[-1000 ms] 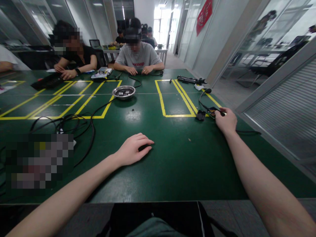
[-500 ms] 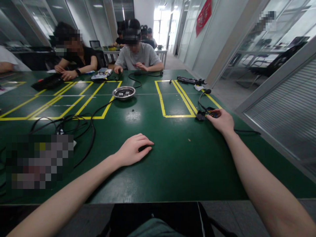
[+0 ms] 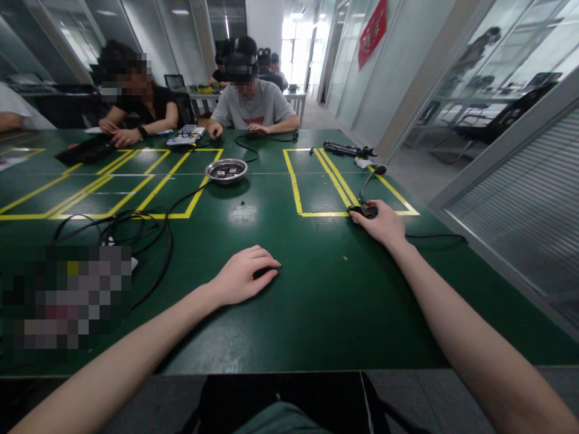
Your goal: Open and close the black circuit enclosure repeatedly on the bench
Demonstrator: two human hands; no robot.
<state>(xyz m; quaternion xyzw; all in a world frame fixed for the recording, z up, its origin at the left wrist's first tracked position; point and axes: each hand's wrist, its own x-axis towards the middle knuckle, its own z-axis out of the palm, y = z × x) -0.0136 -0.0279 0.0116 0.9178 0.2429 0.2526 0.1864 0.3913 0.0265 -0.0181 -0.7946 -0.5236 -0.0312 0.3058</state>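
Perhaps the cable (image 3: 438, 237) beside your right hand (image 3: 383, 223) snags, jerking the black device (image 3: 370, 212) it grips; left hand (image 3: 246, 274) lies empty.

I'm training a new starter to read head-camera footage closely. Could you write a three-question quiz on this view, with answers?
1. Multiple choice: what on the green table contains small silvery parts?
A. a glass jar
B. a metal bowl
C. a cardboard box

2. True or false: the camera wearer's left grip is holding the black device.

3. Fill in the blank: the strips of tape on the green table are ____ in colour.

Key
1: B.
2: False. The right grip is on the black device; the left grip lies on the green table with nothing visible in it.
3: yellow.
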